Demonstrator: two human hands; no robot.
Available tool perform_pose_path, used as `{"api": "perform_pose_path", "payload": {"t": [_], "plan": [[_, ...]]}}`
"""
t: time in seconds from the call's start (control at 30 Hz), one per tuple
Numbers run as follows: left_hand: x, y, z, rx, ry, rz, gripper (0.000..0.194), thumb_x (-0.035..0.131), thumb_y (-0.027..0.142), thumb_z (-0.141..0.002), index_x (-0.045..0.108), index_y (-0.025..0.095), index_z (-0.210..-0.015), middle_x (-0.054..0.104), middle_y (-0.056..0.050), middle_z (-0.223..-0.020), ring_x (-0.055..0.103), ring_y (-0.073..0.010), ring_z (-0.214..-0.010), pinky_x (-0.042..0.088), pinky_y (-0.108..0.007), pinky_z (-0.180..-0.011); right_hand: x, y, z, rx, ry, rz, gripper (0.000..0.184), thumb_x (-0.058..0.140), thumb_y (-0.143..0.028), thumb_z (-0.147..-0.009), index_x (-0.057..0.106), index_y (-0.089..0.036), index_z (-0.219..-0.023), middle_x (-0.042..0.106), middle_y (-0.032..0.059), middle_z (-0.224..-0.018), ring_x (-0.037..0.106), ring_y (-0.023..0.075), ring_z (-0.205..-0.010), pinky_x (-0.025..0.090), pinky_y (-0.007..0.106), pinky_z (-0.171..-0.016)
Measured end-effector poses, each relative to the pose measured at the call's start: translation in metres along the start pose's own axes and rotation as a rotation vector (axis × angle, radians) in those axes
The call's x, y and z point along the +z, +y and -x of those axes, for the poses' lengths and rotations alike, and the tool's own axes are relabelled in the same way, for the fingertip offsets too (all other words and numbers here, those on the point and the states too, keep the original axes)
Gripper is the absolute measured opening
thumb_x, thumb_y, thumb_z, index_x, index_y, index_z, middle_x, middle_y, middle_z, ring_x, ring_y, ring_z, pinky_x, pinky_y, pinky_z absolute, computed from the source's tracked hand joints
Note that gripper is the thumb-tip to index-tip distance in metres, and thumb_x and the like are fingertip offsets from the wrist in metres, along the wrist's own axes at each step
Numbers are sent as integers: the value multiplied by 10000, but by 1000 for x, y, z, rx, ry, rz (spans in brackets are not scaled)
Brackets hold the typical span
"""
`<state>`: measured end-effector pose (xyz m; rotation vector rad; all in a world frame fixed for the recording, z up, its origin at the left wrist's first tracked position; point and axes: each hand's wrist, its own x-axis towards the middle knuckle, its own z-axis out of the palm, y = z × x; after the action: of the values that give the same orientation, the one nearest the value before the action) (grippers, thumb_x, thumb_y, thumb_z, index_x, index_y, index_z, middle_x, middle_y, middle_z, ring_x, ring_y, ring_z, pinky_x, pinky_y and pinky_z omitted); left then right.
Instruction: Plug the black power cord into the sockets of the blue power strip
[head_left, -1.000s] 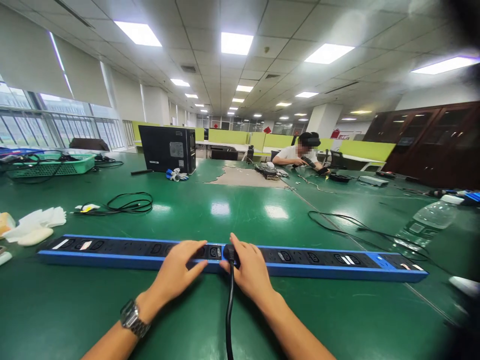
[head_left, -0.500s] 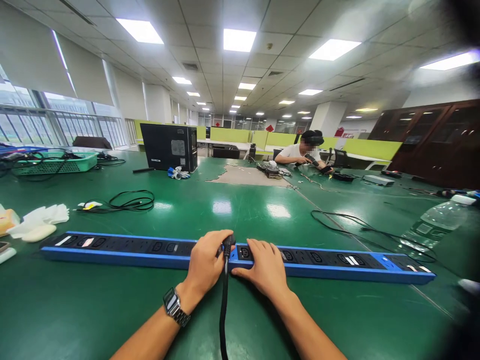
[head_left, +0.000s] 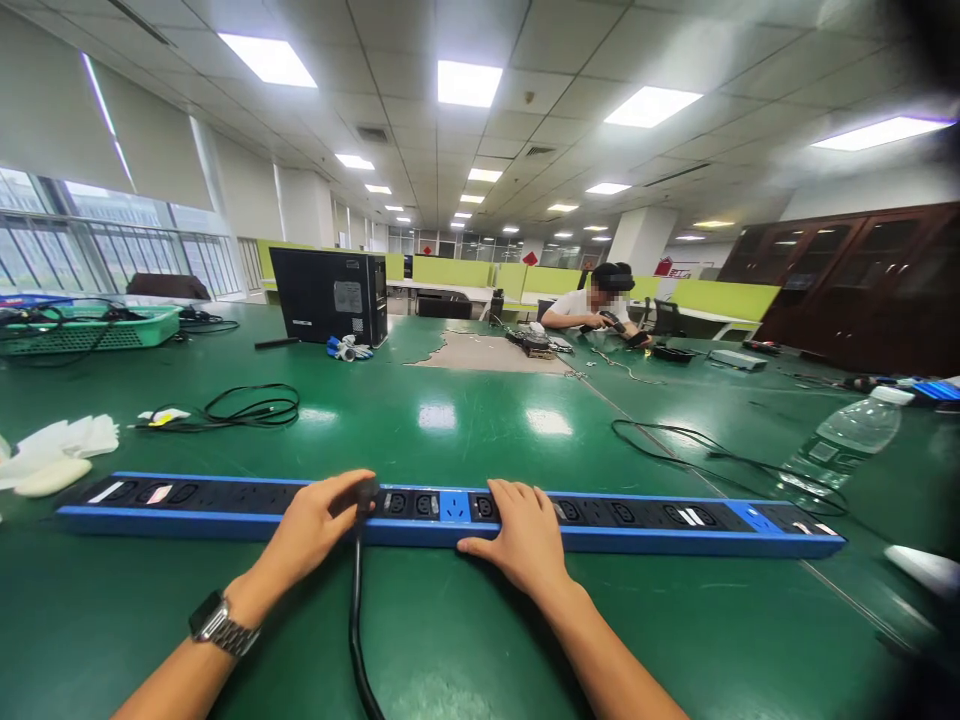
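Observation:
A long blue power strip (head_left: pixel 452 536) with black socket modules lies across the green table in front of me. My left hand (head_left: pixel 315 520) pinches a black power plug (head_left: pixel 366 492) over the strip, left of its blue socket. The thick black cord (head_left: pixel 355 610) hangs from the plug toward me. Whether the plug's pins sit in a socket I cannot tell, since my fingers cover that spot. Right of the blue socket, my right hand (head_left: pixel 525 525) grips the strip, thumb along the front side and fingers over the top.
A coiled black cable (head_left: pixel 251 408) lies beyond the strip, and a loose one (head_left: pixel 675 440) to the right. A water bottle (head_left: pixel 847 440) stands at the right. Farther back are a black computer case (head_left: pixel 319 295), a green basket (head_left: pixel 142 330) and a person (head_left: pixel 600 305) working.
The plug has left the blue socket area and moved left in my left hand, which took it over from my right. My right hand has shifted right onto the strip.

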<state>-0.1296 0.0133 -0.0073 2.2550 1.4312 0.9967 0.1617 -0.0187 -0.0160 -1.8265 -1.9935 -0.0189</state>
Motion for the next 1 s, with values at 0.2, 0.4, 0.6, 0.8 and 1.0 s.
{"api": "perform_pose_path", "payload": {"t": [0.2,0.4,0.6,0.8,1.0], "plan": [[-1,5,-5,13,-62,9,265,498,334,-872,592,231,-1098,720,-37,-1022,666,-224,-911,514,-347,-830,-4,-6,-1,-8,-27,-101,703,783,-541,-647,593,-211,-1237,611,110,-1292,494,333,-1228,251,552,-1090],[1,1,0,14,-4,12,208,462,344,-899,543,241,-1062,713,-38,-956,678,-228,-894,520,-325,-778,-2,-45,-9,-172,-61,-255,546,734,-468,-744,603,-220,-1213,638,88,-1237,531,287,-1167,359,465,-1032],[8,-9,2,46,13,-130,254,478,304,-873,548,237,-1107,696,-67,-1039,646,-254,-957,508,-375,-834,13,-101,-31,-345,-108,-288,496,680,-502,-784,600,-235,-1195,669,75,-1165,567,263,-1090,434,408,-916],[11,-14,7,98,18,-198,501,476,135,-747,528,225,-1236,660,-71,-1208,616,-259,-1082,476,-407,-945,31,-126,-52,-361,-94,-318,483,627,-579,-799,631,-259,-1160,696,61,-1055,614,233,-948,460,339,-785],[10,-9,10,129,3,-223,733,627,446,-815,317,221,-1440,634,-97,-1281,548,-294,-1208,383,-472,-1045,16,-75,-45,-118,195,-473,340,630,-504,-823,678,-255,-1050,711,46,-991,616,197,-911,462,312,-806]]}}
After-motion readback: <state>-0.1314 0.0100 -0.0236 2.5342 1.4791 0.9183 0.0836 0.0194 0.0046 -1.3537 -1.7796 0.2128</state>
